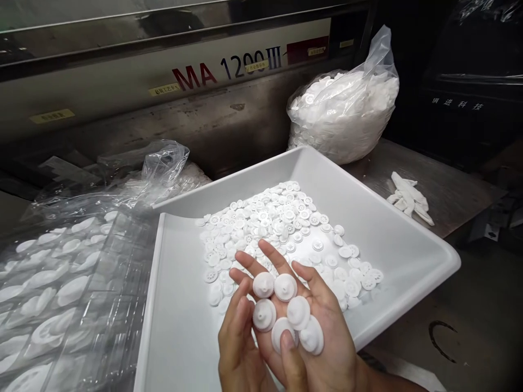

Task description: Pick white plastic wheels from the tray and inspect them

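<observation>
Right hand (pixel 327 340): lying open, palm up, cradling white plastic gears (pixel 263 286) (spaced apart, each visible).
Left hand (pixel 239 348): half-curling alongside, gripping nothing.
White tray (pixel 388 239): holding a loose gear pile (pixel 265 223).

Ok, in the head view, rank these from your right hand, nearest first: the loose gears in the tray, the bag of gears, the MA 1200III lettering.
From the right hand:
1. Loose white gears, straight ahead, in the white tray.
2. Plastic bag of white gears, ahead and to the right, behind the tray.
3. MA 1200III lettering, on the machine panel at the back.
</observation>
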A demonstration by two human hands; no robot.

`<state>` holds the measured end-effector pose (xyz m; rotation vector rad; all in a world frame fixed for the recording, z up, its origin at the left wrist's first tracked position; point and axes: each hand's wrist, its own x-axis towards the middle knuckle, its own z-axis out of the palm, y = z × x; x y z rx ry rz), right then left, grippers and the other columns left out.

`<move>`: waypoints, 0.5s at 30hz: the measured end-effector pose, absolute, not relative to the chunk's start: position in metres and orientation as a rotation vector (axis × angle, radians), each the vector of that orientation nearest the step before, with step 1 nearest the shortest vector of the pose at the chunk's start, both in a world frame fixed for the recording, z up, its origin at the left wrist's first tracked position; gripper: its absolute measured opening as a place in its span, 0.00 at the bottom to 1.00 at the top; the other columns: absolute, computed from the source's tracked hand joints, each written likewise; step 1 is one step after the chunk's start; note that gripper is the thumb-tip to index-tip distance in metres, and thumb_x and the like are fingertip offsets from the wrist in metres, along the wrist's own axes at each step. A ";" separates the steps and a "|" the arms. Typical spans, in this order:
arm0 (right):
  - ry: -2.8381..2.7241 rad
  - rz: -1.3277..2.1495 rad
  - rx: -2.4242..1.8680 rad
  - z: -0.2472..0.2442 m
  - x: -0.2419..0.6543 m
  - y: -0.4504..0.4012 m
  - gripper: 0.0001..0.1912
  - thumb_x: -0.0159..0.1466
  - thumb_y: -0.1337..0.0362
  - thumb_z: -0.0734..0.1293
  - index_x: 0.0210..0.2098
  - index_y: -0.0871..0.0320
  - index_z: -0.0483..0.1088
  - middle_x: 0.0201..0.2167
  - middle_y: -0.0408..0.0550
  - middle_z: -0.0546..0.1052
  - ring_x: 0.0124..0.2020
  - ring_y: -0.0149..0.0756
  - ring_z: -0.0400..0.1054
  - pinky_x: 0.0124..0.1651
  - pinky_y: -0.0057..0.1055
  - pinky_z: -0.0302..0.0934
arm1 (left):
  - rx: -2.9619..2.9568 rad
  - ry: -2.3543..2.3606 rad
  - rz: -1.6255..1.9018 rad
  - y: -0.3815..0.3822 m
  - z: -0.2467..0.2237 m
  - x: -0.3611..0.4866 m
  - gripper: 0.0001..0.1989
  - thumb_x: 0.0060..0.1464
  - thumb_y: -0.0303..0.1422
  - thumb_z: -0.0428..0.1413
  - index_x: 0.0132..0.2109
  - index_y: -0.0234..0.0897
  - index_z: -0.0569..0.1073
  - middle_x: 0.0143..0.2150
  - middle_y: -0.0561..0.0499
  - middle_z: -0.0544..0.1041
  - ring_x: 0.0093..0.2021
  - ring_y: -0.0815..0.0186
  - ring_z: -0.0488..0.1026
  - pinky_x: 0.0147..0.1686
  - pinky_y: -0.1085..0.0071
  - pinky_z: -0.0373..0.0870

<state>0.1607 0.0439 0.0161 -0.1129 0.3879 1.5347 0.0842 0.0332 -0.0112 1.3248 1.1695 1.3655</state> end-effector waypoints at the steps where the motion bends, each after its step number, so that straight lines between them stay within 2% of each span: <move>1: 0.395 1.538 -0.115 0.017 0.161 0.043 0.23 0.66 0.57 0.53 0.47 0.59 0.73 0.48 0.55 0.79 0.44 0.36 0.76 0.61 0.39 0.55 | 1.340 1.155 1.388 0.032 -0.011 0.086 0.22 0.48 0.29 0.63 0.52 0.46 0.74 0.58 0.45 0.72 0.61 0.49 0.66 0.59 0.54 0.64; 4: 0.409 1.545 -0.139 0.019 0.162 0.042 0.25 0.66 0.54 0.51 0.48 0.59 0.72 0.49 0.56 0.78 0.43 0.36 0.76 0.62 0.40 0.52 | 1.353 1.091 1.475 0.031 -0.012 0.090 0.21 0.50 0.26 0.62 0.52 0.46 0.74 0.57 0.49 0.73 0.61 0.59 0.66 0.57 0.70 0.66; 6: 0.402 1.550 -0.145 0.019 0.162 0.041 0.27 0.66 0.53 0.50 0.50 0.59 0.71 0.51 0.55 0.77 0.44 0.36 0.76 0.63 0.40 0.51 | 1.347 1.061 1.518 0.031 -0.011 0.090 0.21 0.50 0.24 0.61 0.52 0.44 0.74 0.56 0.49 0.73 0.61 0.62 0.67 0.56 0.74 0.66; 10: 0.314 1.547 -0.103 0.015 0.161 0.040 0.28 0.66 0.51 0.50 0.54 0.58 0.68 0.55 0.54 0.74 0.52 0.38 0.73 0.63 0.39 0.51 | 1.361 1.073 1.550 0.032 -0.009 0.089 0.22 0.49 0.21 0.61 0.51 0.44 0.74 0.55 0.50 0.74 0.59 0.64 0.69 0.56 0.73 0.67; 15: 0.230 1.539 -0.040 0.010 0.159 0.037 0.30 0.66 0.48 0.49 0.58 0.56 0.65 0.60 0.53 0.70 0.58 0.39 0.68 0.62 0.38 0.51 | 1.385 1.151 1.582 0.030 -0.008 0.088 0.23 0.50 0.23 0.61 0.52 0.46 0.72 0.55 0.50 0.74 0.58 0.63 0.70 0.54 0.69 0.70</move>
